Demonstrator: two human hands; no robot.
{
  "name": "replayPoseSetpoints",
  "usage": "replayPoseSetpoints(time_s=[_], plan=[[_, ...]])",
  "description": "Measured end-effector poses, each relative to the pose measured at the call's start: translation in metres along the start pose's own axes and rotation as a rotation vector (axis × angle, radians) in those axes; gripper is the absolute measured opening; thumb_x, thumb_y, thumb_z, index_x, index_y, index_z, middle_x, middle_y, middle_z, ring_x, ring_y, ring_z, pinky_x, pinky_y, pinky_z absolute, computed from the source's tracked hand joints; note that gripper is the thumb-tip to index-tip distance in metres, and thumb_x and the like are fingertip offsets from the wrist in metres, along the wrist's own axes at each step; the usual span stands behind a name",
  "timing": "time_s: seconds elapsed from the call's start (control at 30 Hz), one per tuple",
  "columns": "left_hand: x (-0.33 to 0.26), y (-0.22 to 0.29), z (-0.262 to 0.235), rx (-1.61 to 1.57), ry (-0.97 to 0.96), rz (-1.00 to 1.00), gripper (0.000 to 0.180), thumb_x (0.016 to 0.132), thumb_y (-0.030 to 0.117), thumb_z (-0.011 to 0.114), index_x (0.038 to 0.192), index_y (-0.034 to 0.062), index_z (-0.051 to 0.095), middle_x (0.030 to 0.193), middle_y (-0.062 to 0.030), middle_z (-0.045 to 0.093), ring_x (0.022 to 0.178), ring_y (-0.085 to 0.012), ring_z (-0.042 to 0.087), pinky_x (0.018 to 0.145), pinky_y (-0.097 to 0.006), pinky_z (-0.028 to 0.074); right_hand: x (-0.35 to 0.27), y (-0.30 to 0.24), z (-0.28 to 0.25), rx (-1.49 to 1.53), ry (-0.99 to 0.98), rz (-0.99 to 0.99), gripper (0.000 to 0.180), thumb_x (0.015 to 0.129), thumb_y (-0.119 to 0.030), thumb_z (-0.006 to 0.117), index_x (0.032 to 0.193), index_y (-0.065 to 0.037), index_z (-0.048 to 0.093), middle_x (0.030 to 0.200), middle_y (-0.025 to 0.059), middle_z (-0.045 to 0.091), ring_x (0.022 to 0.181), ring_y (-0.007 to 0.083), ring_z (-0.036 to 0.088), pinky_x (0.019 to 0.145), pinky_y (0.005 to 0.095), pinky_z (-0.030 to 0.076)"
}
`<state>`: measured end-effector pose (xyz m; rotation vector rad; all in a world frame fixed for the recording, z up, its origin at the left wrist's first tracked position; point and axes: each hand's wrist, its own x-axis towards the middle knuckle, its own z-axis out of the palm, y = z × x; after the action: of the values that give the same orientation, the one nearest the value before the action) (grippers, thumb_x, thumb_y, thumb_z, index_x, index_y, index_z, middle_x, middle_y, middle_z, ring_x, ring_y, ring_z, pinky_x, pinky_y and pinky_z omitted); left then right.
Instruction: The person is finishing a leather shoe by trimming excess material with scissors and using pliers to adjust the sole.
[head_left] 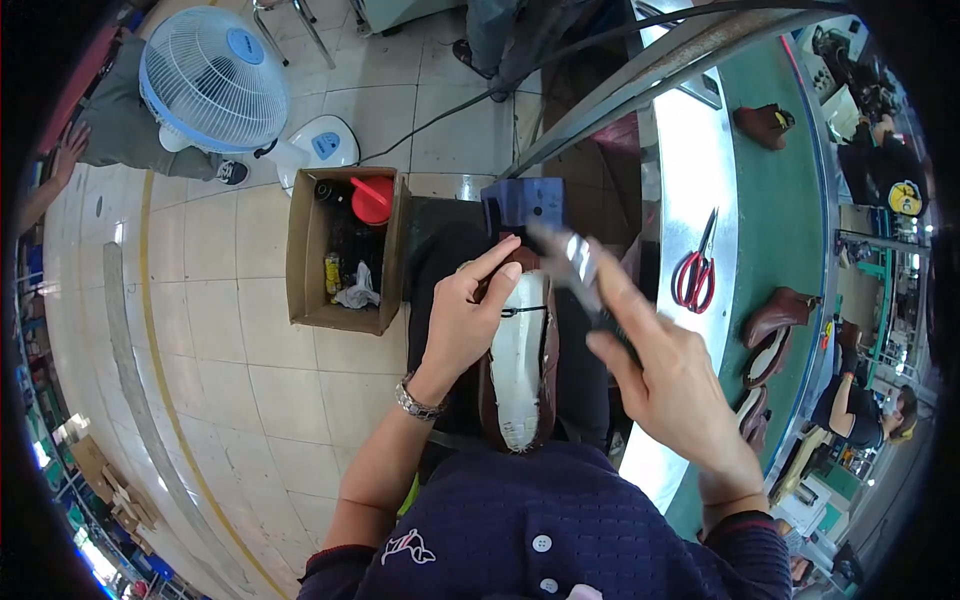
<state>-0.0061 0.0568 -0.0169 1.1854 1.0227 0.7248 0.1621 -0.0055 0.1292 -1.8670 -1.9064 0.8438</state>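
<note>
A brown leather shoe upper (548,385) lies bottom up along my lap, wrapped round a pale, foot-shaped last (515,370). A thin black cord or wire (522,311) crosses the last near its far end. At that end my left hand (475,305) grips the shoe, thumb and forefinger pressed on the brown leather. Just to the right, my right hand (665,365) is closed round a metal hand tool (572,262) with a dark handle. Motion smears the tool's head, so its exact kind cannot be told. Beyond the far end stands a dark blue block-like support (532,203).
Left of my legs is a cardboard box (345,318) holding a red container and crumpled white material. A fan (215,80) stands beyond it. On the right, red-handled scissors (694,282) lie on a metal ledge (655,440) beside a green belt (745,210) carrying brown shoes (780,318). Other people are nearby.
</note>
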Motion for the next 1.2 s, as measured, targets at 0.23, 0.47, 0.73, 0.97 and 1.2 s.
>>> replayPoseSetpoints(time_s=[0.23,0.47,0.73,0.97,1.2], plan=[[0.002,-0.003,-0.011,-0.068,-0.161,-0.06,0.039,0.095,0.012,0.058,0.132,0.0008,0.055,0.116,-0.008,0.065,0.094,-0.0049,0.056,0.082,-0.021,0.046,0.005,0.002,0.026,-0.25,-0.241,0.265,0.07,0.087,-0.004,0.059,0.149,-0.012,0.028,0.094,0.0269,0.065,0.074,0.0386,0.067,0.063,0.0456,0.052],[0.008,0.003,-0.011,-0.168,-0.18,-0.072,0.038,0.094,0.011,0.06,0.129,-0.0046,0.056,0.114,-0.0095,0.065,0.098,-0.0085,0.06,0.086,-0.022,0.048,-0.005,0.024,0.039,-0.131,-0.144,0.16,0.067,0.092,-0.01,0.057,0.15,-0.014,0.025,0.079,0.0174,0.067,0.061,0.033,0.064,0.058,0.0388,0.054],[0.013,0.014,0.002,-0.071,-0.077,-0.051,0.033,0.088,0.014,0.069,0.116,-0.0028,0.065,0.098,-0.0079,0.07,0.085,-0.0098,0.064,0.077,-0.023,0.051,-0.163,0.18,0.091,-0.347,0.485,0.929,0.064,0.096,-0.022,0.055,0.152,-0.021,0.024,0.096,0.0228,0.062,0.084,0.0347,0.064,0.074,0.0455,0.049],[-0.012,0.009,0.0,-0.325,-0.016,0.004,0.048,0.088,0.009,0.069,0.133,0.0014,0.054,0.13,-0.0139,0.057,0.112,-0.0134,0.057,0.095,-0.027,0.047,-0.151,0.253,0.075,-0.58,0.621,0.761,0.035,0.09,-0.021,0.064,0.119,-0.001,0.063,0.125,0.025,0.053,0.117,0.0388,0.05,0.1,0.0459,0.041],[-0.038,-0.009,0.002,0.213,0.116,0.33,0.032,0.086,0.009,0.07,0.117,0.0035,0.067,0.135,-0.0136,0.055,0.113,-0.0203,0.059,0.09,-0.028,0.047,-0.094,0.304,0.026,0.245,0.404,0.994,0.044,0.078,-0.023,0.074,0.112,0.003,0.061,0.095,0.0138,0.065,0.084,0.0197,0.065,0.076,0.0334,0.051]])
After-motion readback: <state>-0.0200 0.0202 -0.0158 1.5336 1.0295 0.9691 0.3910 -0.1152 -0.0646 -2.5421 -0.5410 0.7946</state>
